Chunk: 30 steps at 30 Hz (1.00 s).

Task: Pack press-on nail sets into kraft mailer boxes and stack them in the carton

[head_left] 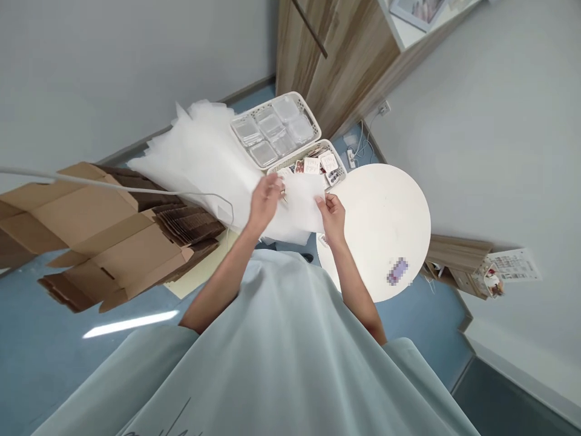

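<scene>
Beside the tabletop (pixel 376 212), my right hand (pixel 332 215) pinches a white sheet (pixel 303 203), taken up but seemingly unused; whether my blurred left hand (pixel 267 197) grips, I can't tell.

White sheet (pixel 300 203) in right fingers (pixel 334 204) near round table (pixel 379 224)

To the right of the bare right hand (pixel 333 217), there is room to pass over the round white table (pixel 376 203), short of a blurred purple object (pixel 397 270). Two white plastic baskets (pixel 295 155) block ahead; leftward, a thin white cable (pixel 109 188) crosses.
</scene>
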{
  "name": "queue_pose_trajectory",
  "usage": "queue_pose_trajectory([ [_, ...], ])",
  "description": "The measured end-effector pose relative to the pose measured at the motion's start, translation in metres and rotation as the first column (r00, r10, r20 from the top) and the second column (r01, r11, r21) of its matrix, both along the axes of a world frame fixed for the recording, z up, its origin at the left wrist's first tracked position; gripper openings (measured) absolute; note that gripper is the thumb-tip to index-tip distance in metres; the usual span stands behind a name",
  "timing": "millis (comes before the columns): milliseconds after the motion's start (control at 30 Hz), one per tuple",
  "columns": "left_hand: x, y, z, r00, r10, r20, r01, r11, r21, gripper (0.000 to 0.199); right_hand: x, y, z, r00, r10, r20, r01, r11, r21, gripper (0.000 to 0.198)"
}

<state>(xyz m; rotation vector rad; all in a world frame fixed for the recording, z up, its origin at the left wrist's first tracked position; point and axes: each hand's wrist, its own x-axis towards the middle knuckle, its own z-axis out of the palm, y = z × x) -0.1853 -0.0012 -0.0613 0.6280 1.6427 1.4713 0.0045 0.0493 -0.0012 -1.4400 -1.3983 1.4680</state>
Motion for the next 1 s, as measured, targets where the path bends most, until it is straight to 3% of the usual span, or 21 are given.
queue_pose_trajectory([
  [100, 0.061, 0.005, 0.019, 0.936, -0.228, 0.269, 0.23, 0.973, 0.024, 0.061, 0.031, -0.001, 0.001, 0.988, -0.153, 0.035, 0.15, 0.986, 0.071, 0.044],
  [167, 0.094, 0.004, 0.029, 0.874, -0.364, 0.323, 0.359, 0.93, 0.078, 0.065, 0.055, -0.004, 0.002, 0.964, -0.263, 0.045, 0.255, 0.959, 0.126, 0.044],
  [267, 0.128, 0.001, 0.038, 0.811, -0.522, 0.265, 0.526, 0.848, 0.061, 0.066, 0.097, -0.012, 0.003, 0.905, -0.422, 0.057, 0.404, 0.894, 0.195, 0.042],
  [433, 0.171, -0.002, 0.048, 0.738, -0.659, 0.147, 0.675, 0.725, -0.14, 0.052, 0.169, -0.034, 0.0, 0.778, -0.627, 0.032, 0.608, 0.765, 0.211, 0.039],
  [600, 0.223, -0.007, 0.054, 0.596, -0.785, 0.169, 0.801, 0.568, -0.187, 0.049, 0.229, -0.062, -0.009, 0.669, -0.743, -0.019, 0.737, 0.659, 0.154, 0.039],
  [700, 0.256, -0.009, 0.052, 0.556, -0.82, 0.137, 0.827, 0.527, -0.198, 0.048, 0.256, -0.076, -0.012, 0.624, -0.779, -0.059, 0.779, 0.616, 0.119, 0.042],
  [800, 0.285, -0.008, 0.046, 0.588, -0.802, 0.102, 0.8, 0.559, -0.217, 0.046, 0.279, -0.088, -0.014, 0.627, -0.774, -0.087, 0.778, 0.627, 0.03, 0.05],
  [933, 0.312, -0.001, 0.036, 0.642, -0.764, 0.068, 0.752, 0.61, -0.249, 0.045, 0.302, -0.1, -0.022, 0.718, -0.663, -0.212, 0.633, 0.749, -0.196, 0.059],
  [1000, 0.322, 0.002, 0.031, 0.661, -0.749, 0.046, 0.732, 0.63, -0.259, 0.045, 0.309, -0.104, -0.028, 0.755, -0.602, -0.261, 0.554, 0.798, -0.239, 0.053],
])
